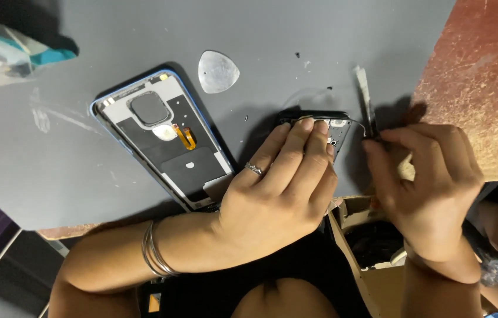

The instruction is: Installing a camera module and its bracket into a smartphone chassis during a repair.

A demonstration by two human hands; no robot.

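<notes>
My left hand (278, 188) presses flat on an opened black phone body (334, 126), fingers covering most of it; a ring sits on one finger and bangles on the wrist. My right hand (428, 176) pinches a thin metal tool (366, 103) whose tip meets the phone's right top edge. The removed back cover (160, 138), blue-rimmed with its inner side up and an orange flex cable, lies to the left on the grey mat (113, 35).
A translucent triangular pick (218, 72) lies on the mat above the phone. A reddish worn tabletop (484, 76) shows at the right. A teal-edged object (1, 53) sits at the top left corner. A cardboard box (366, 229) is below the mat edge.
</notes>
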